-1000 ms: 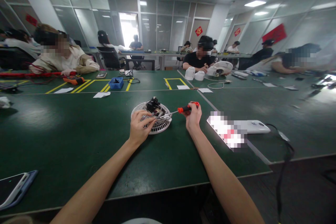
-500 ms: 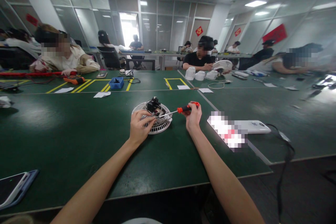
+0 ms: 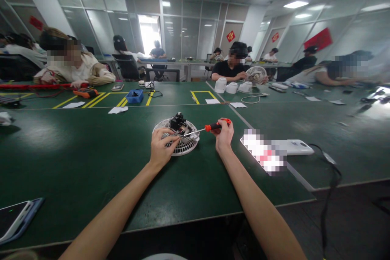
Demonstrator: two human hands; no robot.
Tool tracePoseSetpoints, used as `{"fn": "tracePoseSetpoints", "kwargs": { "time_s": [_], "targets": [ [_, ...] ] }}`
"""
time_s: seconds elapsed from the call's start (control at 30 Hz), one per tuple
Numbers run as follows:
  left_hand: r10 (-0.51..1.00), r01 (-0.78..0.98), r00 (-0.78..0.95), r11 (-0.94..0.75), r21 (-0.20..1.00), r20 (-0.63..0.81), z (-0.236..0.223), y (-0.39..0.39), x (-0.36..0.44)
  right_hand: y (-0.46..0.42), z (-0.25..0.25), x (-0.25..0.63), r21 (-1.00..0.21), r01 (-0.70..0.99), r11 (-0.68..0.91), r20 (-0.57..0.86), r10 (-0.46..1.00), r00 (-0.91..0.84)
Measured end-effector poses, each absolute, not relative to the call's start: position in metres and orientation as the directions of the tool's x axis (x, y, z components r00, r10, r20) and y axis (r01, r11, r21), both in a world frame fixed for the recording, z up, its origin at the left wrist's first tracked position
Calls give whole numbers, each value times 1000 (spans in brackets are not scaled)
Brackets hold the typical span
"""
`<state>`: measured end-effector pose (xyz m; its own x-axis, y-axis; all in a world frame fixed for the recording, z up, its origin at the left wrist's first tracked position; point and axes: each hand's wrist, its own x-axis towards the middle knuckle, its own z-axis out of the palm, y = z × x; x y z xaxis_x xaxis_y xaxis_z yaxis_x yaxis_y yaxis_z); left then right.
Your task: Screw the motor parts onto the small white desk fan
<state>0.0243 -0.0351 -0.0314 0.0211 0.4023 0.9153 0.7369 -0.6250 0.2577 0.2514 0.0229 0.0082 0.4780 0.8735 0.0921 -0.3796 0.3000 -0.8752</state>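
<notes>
Far left on the green worktop (image 3: 91, 150), a phone (image 3: 15, 219) lies near the front edge; further along, the left hand (image 3: 162, 145) leans over the near side of a white fan grille (image 3: 190, 147), fingertips drawn narrow beside the driver's tip, any small piece between them too tiny to tell. The grille lies flat on the worktop, a black motor unit (image 3: 177, 122) atop it. Next rightward, the right hand (image 3: 224, 137) grips a red-and-black screwdriver (image 3: 215, 126), shaft slanting down-left to the unit, with a bright, blurred-out panel (image 3: 258, 152) beyond.
</notes>
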Motion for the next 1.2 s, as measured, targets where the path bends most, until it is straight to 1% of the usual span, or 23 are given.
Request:
{"fn": "tracePoseSetpoints", "kwargs": {
  "time_s": [0.37, 0.7, 1.03, 1.2],
  "targets": [
    [395, 746, 16, -616, 252, 919, -32, -34, 24, 23, 7, 251, -885, -355, 303, 111, 875, 471],
    [412, 753, 3, -601, 269, 911, -32, -34, 23, 23, 6, 251, -896, -299, 329, 178, 881, 438],
    [434, 762, 8, -585, 276, 901, -34, -33, 20, 22, 9, 255, -884, -284, 371, 270, 902, 338],
    [439, 778, 2, -565, 275, 898, -34, -33, 18, 18, 15, 260, -892, -271, 362, 298, 921, 250]
  ]
}}
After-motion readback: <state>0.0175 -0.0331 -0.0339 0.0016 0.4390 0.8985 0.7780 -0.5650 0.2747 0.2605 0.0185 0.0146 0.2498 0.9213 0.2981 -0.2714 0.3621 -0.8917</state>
